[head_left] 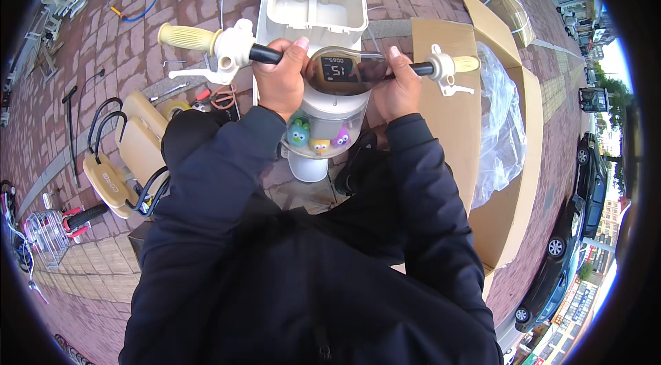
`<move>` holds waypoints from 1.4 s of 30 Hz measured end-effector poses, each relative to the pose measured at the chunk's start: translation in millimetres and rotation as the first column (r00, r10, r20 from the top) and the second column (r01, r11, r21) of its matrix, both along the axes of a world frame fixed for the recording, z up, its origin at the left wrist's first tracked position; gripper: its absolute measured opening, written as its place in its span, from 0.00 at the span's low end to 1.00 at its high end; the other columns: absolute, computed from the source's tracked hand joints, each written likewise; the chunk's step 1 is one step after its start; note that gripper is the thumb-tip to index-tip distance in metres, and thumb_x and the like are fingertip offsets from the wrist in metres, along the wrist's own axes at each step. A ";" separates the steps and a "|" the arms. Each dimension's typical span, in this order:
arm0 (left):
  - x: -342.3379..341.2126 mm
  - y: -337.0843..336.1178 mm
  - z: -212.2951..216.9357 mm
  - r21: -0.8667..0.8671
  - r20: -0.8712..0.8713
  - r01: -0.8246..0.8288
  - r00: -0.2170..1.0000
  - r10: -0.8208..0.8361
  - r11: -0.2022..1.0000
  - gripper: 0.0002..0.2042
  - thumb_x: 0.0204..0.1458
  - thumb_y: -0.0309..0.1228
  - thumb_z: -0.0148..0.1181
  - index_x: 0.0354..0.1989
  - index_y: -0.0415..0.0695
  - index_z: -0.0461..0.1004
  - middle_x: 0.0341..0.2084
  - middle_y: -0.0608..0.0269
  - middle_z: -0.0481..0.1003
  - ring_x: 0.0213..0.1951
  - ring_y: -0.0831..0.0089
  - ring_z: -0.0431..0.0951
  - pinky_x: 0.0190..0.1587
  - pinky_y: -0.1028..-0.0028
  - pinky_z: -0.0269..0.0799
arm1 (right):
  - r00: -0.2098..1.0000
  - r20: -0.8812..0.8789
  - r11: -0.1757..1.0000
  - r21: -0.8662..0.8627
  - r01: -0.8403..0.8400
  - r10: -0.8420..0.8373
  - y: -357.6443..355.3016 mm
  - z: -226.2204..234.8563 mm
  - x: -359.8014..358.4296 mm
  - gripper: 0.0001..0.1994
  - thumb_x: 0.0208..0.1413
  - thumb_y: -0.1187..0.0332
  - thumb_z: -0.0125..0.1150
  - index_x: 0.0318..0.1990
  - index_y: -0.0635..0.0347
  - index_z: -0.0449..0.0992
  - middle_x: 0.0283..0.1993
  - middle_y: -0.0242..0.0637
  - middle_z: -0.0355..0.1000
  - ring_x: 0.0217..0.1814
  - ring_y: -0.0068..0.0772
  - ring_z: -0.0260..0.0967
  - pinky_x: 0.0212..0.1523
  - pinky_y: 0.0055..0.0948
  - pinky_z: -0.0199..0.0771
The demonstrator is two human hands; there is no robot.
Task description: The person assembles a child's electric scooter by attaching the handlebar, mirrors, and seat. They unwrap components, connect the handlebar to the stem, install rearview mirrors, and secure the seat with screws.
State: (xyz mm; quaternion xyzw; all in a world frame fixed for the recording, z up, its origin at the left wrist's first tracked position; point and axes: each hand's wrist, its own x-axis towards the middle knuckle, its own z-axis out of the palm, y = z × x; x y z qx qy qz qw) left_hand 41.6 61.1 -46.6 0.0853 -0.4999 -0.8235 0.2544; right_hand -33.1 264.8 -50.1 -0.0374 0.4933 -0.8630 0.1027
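Note:
A white scooter-like vehicle stands in front of me with a black handlebar (265, 54) across it. My left hand (281, 76) grips the bar just left of a curved display panel (344, 70). My right hand (397, 84) holds the bar at the panel's right edge. Yellow grips (187, 37) and white brake levers (200, 74) sit at both bar ends. Below the panel a clear cover shows three small coloured cartoon figures (319, 138). An open cream basket (317, 2) sits ahead of the bar.
A large opened cardboard box (454, 110) with clear plastic wrap (501, 124) lies to the right. Cream seat parts (134, 152), hand tools (206, 97) and a wire basket (47, 231) lie on the brick paving at left. Cars (561, 269) are parked at the right.

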 end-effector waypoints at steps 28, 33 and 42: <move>-26.5 1.4 -13.3 -0.213 0.106 0.386 0.923 -0.371 0.898 0.25 0.66 0.49 0.67 0.57 0.38 0.76 0.50 0.58 0.81 0.56 0.69 0.78 0.60 0.68 0.73 | 0.984 0.100 0.981 0.141 0.130 -0.145 22.6 -9.0 -32.7 0.16 0.75 0.56 0.59 0.45 0.62 0.76 0.37 0.38 0.76 0.39 0.36 0.76 0.47 0.40 0.80; -31.2 -3.6 -22.5 -0.278 0.144 0.494 0.869 -0.473 0.824 0.32 0.69 0.57 0.59 0.63 0.36 0.76 0.54 0.55 0.81 0.59 0.67 0.78 0.65 0.66 0.70 | 0.998 -0.025 0.992 0.115 0.055 -0.052 26.0 -1.8 -18.2 0.28 0.75 0.43 0.54 0.44 0.67 0.78 0.41 0.40 0.78 0.45 0.32 0.74 0.52 0.34 0.73; -40.2 -3.7 -9.0 -0.080 0.137 0.518 0.852 -0.506 0.851 0.32 0.72 0.56 0.54 0.59 0.32 0.79 0.50 0.56 0.83 0.52 0.71 0.81 0.59 0.70 0.74 | 0.997 -0.035 0.925 0.371 0.082 -0.074 33.1 3.2 -10.7 0.29 0.77 0.44 0.50 0.45 0.68 0.78 0.42 0.41 0.78 0.46 0.34 0.75 0.53 0.37 0.75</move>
